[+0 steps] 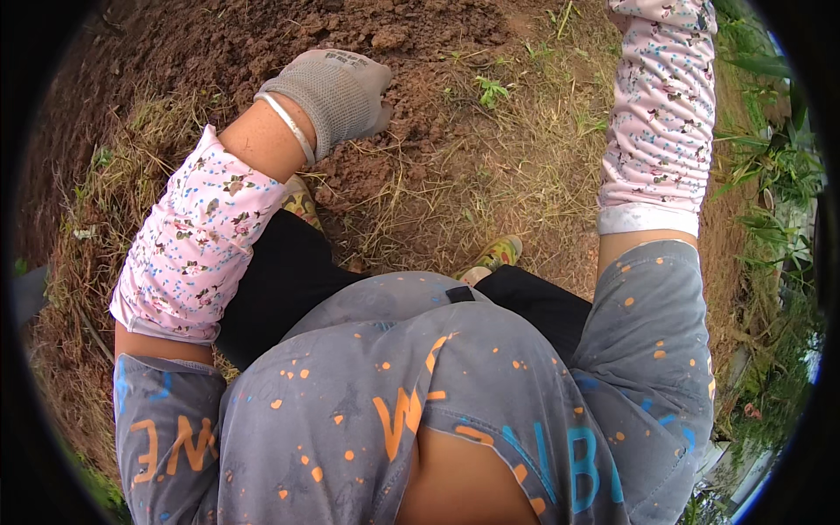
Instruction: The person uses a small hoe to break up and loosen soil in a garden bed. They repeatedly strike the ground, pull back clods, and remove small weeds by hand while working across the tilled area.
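Note:
My left hand (341, 98), in a grey knit work glove with writing on its back, hangs over clods of loose brown soil (400, 52). Its fingers curl inward; the palm side is hidden and nothing shows sticking out of the fist. A white bangle (289, 128) circles that wrist, above a pink floral sleeve cover (203, 243). The right arm, in a matching sleeve cover (659, 118), reaches forward past the top edge of the picture. That puts my right hand out of view.
Dry cut grass (525, 170) lies over the ground before my feet. A camouflage-patterned shoe (492, 256) shows on the right, its mate (302, 203) on the left. One small green plant (491, 90) grows near the soil. Leafy plants (774, 157) line the right edge.

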A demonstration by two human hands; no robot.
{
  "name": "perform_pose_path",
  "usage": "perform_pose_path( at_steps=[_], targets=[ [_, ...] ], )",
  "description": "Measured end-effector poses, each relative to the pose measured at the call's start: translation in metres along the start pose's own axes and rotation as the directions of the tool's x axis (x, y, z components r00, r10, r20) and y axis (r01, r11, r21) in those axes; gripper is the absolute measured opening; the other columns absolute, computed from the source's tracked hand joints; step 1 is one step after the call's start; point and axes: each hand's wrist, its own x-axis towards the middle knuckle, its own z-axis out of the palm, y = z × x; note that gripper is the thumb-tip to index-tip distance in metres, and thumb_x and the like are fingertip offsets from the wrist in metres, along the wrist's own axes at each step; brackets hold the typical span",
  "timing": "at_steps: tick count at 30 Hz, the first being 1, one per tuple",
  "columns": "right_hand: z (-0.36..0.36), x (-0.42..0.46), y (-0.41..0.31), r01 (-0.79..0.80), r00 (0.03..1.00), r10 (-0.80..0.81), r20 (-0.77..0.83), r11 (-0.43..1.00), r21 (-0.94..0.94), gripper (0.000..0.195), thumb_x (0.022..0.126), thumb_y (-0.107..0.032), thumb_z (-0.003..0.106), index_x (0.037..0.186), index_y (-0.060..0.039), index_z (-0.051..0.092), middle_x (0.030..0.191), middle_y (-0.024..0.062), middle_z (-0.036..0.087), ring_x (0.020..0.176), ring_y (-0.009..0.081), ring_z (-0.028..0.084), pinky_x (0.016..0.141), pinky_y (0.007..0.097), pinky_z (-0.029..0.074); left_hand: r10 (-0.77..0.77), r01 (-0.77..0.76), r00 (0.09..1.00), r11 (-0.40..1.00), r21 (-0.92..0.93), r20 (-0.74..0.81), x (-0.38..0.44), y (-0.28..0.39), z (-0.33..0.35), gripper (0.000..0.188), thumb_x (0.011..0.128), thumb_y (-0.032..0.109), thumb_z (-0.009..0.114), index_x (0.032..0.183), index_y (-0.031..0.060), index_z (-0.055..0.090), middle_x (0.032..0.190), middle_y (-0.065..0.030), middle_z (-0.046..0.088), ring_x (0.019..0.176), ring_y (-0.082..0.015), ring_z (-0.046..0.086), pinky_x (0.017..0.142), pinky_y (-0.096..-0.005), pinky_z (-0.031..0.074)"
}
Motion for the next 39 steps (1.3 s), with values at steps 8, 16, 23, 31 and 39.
perform_pose_path(
  at_steps=[8, 16, 23, 31, 39],
  targets=[
    [-0.011, -0.156, 0.175, -0.562, 0.794, 0.575, -0.199, 0.567, -0.602, 0.018, 0.098, -0.022, 0.060, 0.095, -0.0049, 0.054, 0.058, -0.0029, 0.051, 0.042, 0.0070, 0.043, 0.040, 0.0253, 0.039, -0.010, 0.011, 1.000, 1.000, -0.030, 0.015, -0.010, 0.004, -0.002, 0.042, 0.096, 0.036, 0.059, 0.124, 0.0057, 0.064, 0.095, -0.0150, 0.073, 0.092, -0.0312, 0.072, 0.084, -0.0429, 0.057],
    [-0.023, -0.196, 0.263, -0.615, 0.080, 0.995, 0.053, 0.091, -0.783, 0.015, 0.101, -0.018, 0.056, 0.099, -0.0032, 0.054, 0.055, -0.0027, 0.052, 0.039, 0.0069, 0.042, 0.039, 0.0260, 0.041, -0.008, 0.007, 1.000, 0.997, -0.078, -0.012, -0.011, -0.007, 0.001, 0.040, 0.094, 0.036, 0.061, 0.118, 0.0049, 0.066, 0.096, -0.0151, 0.072, 0.091, -0.0324, 0.071, 0.080, -0.0432, 0.057],
    [0.019, -0.093, 0.217, -0.760, -0.111, 0.970, 0.218, 0.058, -0.647, 0.056, 0.104, -0.013, 0.046, 0.156, -0.0143, 0.028, 0.065, 0.0013, 0.056, 0.049, 0.0101, 0.045, 0.048, 0.0279, 0.040, 0.063, -0.075, 0.987, 0.994, -0.075, -0.147, 0.004, 0.002, -0.002, 0.040, 0.094, 0.037, 0.060, 0.116, 0.0047, 0.066, 0.095, -0.0140, 0.072, 0.090, -0.0303, 0.072, 0.080, -0.0423, 0.058],
    [0.007, -0.251, 0.216, -0.596, 0.213, 0.977, -0.032, 0.104, -0.796, 0.035, 0.098, -0.026, 0.060, 0.118, 0.0028, 0.053, 0.082, 0.0125, 0.064, 0.060, 0.0207, 0.062, 0.052, 0.0347, 0.052, 0.067, -0.068, 0.997, 0.997, -0.034, -0.027, 0.006, 0.003, -0.002, 0.039, 0.095, 0.038, 0.059, 0.114, 0.0048, 0.065, 0.096, -0.0150, 0.072, 0.090, -0.0314, 0.072, 0.082, -0.0430, 0.057],
    [-0.015, -0.137, 0.158, -0.768, 0.506, 0.828, 0.243, 0.560, -0.311, 0.031, 0.097, -0.031, 0.064, 0.105, -0.0046, 0.051, 0.073, 0.0021, 0.055, 0.049, 0.0103, 0.052, 0.041, 0.0279, 0.045, 0.064, -0.065, 0.997, 0.997, -0.030, -0.032, 0.009, 0.007, -0.002, 0.040, 0.094, 0.037, 0.059, 0.117, 0.0037, 0.065, 0.099, -0.0165, 0.072, 0.093, -0.0320, 0.071, 0.083, -0.0424, 0.057]
  ],
)
